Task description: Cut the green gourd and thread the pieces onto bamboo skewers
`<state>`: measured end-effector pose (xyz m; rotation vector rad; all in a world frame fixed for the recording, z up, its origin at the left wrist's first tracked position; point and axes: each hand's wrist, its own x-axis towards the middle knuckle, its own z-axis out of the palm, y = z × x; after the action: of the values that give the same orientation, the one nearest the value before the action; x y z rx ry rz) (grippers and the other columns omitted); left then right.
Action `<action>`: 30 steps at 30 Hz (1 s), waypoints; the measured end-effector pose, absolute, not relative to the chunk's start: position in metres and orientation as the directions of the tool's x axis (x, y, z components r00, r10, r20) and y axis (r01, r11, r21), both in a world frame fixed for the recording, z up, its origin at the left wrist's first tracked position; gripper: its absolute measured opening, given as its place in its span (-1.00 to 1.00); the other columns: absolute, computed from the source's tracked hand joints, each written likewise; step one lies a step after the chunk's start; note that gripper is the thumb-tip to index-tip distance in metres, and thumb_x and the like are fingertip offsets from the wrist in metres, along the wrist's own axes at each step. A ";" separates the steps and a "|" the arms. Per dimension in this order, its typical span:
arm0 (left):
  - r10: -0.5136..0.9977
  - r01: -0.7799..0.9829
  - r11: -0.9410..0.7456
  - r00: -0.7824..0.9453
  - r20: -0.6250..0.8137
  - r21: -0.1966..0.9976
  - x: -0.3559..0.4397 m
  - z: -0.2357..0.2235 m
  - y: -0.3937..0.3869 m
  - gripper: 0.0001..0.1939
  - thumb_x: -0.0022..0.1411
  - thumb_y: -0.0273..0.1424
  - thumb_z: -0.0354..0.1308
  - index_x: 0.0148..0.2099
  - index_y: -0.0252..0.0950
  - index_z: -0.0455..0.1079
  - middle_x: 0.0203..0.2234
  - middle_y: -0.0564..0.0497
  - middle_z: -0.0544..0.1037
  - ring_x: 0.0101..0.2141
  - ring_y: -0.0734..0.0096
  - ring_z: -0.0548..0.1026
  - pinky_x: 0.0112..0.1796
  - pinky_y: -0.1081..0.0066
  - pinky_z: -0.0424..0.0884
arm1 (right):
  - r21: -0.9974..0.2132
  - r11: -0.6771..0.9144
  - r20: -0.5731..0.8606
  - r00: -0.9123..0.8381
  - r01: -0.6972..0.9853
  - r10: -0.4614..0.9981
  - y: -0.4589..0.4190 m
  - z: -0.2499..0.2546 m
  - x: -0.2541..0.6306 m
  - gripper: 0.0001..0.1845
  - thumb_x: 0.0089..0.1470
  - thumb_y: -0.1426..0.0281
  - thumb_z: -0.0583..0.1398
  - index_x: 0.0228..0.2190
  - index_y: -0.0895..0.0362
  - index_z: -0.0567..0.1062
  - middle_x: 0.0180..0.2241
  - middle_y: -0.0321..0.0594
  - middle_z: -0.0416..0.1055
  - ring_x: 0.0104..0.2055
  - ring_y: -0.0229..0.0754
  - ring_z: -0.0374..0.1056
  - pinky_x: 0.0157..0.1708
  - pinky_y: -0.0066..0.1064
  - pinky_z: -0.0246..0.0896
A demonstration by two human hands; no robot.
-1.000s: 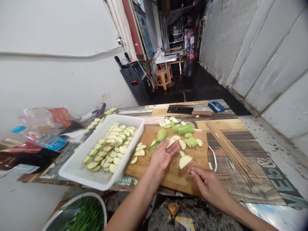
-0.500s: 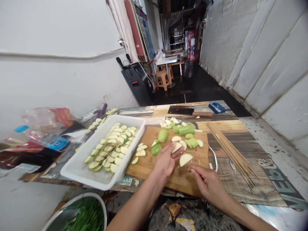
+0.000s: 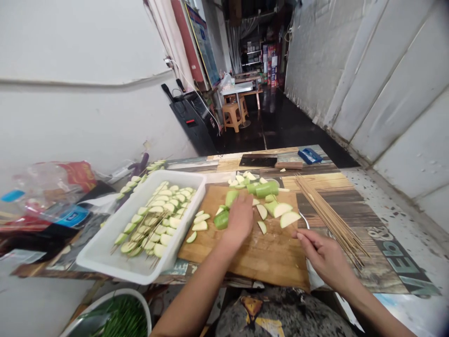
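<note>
Over the cutting board (image 3: pixel 266 262), the right hand (image 3: pixel 324 255) pinches a skewer (image 3: pixel 293 229) bearing green-rimmed slices (image 3: pixel 289 219), fingertips closed. The left hand (image 3: pixel 241 217) covers vegetable pieces; its grip is hidden. Tabletop lettering (image 3: pixel 400 266) includes "E"; the blue bottle label (image 3: pixel 73 216) is unreadable.

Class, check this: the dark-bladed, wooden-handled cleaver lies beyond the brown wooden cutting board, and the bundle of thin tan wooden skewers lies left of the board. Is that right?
Not quite: the bundle of thin tan wooden skewers lies right of the brown wooden cutting board, as the head view shows. The dark-bladed, wooden-handled cleaver does lie beyond the board.
</note>
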<state>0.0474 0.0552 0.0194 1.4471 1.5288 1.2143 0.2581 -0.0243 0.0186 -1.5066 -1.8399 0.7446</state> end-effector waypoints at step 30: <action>0.861 -0.664 0.417 0.068 -0.505 0.620 0.021 0.039 0.049 -0.94 0.14 -0.54 0.06 -0.29 -0.43 0.32 -0.31 -0.23 0.53 -0.21 0.18 0.50 -0.16 0.17 0.41 | -0.762 0.345 0.135 -0.386 0.548 0.912 -0.043 0.024 0.235 -0.69 0.14 0.34 -0.02 -0.29 0.12 0.49 -0.34 -0.16 0.53 -0.33 -0.17 0.44 -0.35 -0.44 0.30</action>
<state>0.0208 0.0486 0.0393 0.2505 0.9553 1.1662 0.2348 -0.0428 0.0241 -1.2696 -2.0556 0.8547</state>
